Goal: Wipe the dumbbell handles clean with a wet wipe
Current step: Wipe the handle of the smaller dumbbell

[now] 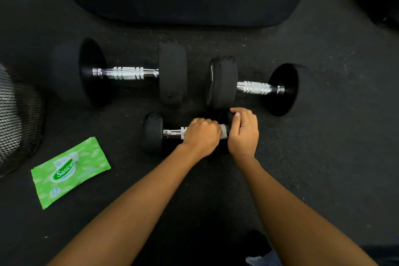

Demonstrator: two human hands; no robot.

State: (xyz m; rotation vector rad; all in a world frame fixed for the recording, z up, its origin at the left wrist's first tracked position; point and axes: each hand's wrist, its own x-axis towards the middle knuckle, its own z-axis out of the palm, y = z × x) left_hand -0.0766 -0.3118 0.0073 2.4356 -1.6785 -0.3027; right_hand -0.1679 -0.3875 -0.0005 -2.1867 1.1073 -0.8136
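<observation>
Resting on black rubber flooring point(323, 157): three dumbbells point(127, 73), one wipe pack point(69, 170); left hand point(201, 136) clutches wet wipe point(224, 130), right hand point(244, 134) grips smallest dumbbell point(153, 131).

Floor point(323, 157): dark speckled rubber matting. Lying directly on it are a large dumbbell point(127, 73) at far left, a medium dumbbell point(254, 88) just beside it to the right, and a small dumbbell point(153, 131) nearer. A green wet-wipe pack point(70, 171) lies flat at near left. A black mesh basket point(17, 119) stands at the left edge and a black equipment base point(172, 2) at the far side.

L hand point(201, 136) fisted, R hand point(243, 133) curled alongside.
</observation>
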